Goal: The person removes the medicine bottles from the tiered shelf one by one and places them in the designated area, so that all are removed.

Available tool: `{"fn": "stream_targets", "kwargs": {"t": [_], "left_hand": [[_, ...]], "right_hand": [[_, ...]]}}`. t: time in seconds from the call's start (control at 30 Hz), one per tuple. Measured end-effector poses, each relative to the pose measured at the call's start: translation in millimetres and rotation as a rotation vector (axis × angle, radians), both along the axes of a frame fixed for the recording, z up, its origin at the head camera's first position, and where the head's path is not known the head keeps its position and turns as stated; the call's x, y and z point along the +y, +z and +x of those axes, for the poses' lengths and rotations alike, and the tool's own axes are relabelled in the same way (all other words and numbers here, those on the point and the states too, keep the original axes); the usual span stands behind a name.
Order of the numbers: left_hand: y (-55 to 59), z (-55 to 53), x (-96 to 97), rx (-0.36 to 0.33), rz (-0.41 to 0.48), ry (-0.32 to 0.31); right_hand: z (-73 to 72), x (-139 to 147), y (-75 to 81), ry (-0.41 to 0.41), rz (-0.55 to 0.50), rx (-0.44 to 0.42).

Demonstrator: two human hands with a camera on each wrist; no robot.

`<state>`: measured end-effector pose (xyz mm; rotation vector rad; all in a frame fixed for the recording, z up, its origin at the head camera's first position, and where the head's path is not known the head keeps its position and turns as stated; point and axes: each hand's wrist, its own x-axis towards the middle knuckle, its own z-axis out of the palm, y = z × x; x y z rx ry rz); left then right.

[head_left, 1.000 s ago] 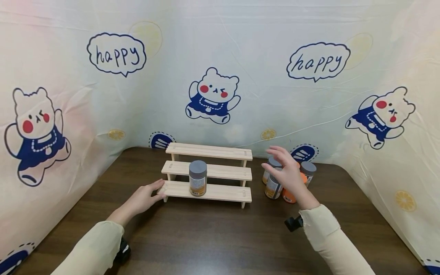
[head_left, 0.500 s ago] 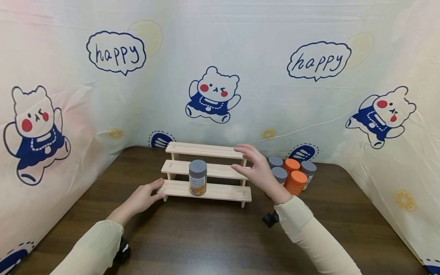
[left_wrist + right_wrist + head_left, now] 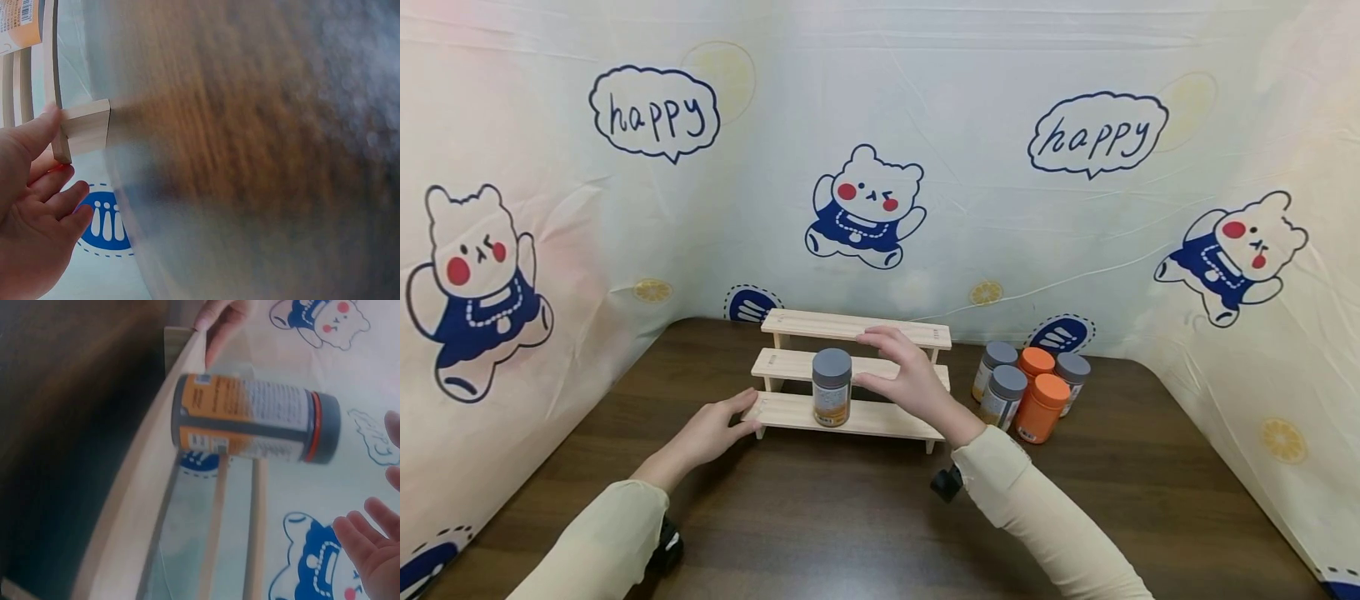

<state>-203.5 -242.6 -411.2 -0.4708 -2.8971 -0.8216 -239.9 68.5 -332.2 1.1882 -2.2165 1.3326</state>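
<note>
A three-step wooden display rack (image 3: 887,421) stands on the table. On its lowest step sits an upright jar (image 3: 832,392) with a grey lid and an orange and white label, seen large in the right wrist view (image 3: 250,419). My left hand (image 3: 715,429) pinches the left end of that lowest step, thumb on top, as the left wrist view of the hand (image 3: 37,200) shows. Over the rack's right half hovers my right hand (image 3: 917,379), thumb and fingers spread, holding nothing. Its fingertips are just right of the jar, apart from it in the right wrist view.
Right of the rack, several more jars stand in a tight cluster: grey-lidded ones (image 3: 1002,400) and two orange ones, the nearer orange jar (image 3: 1042,410) in front. A printed cloth (image 3: 985,225) surrounds the dark wooden table (image 3: 820,517) at the back and sides.
My right hand has moved left from above the jar cluster to beside the jar on the rack, uncovering the cluster. My left hand and the rack stay where they were.
</note>
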Motion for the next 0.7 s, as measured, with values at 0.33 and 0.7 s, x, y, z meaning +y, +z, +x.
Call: {"fn": "stream_targets", "kwargs": {"t": [0.33,0.7], "left_hand": [[2.0,1.6,1.4,-0.007,0.001,0.006],[1.7,1.3,0.7,-0.017,-0.003,0.008]], "right_hand": [[-1.0,-22,-11.9,0.002,0.042,-0.07],[-1.7,-33,-24.9,-0.009,0.048,-0.108]]}}
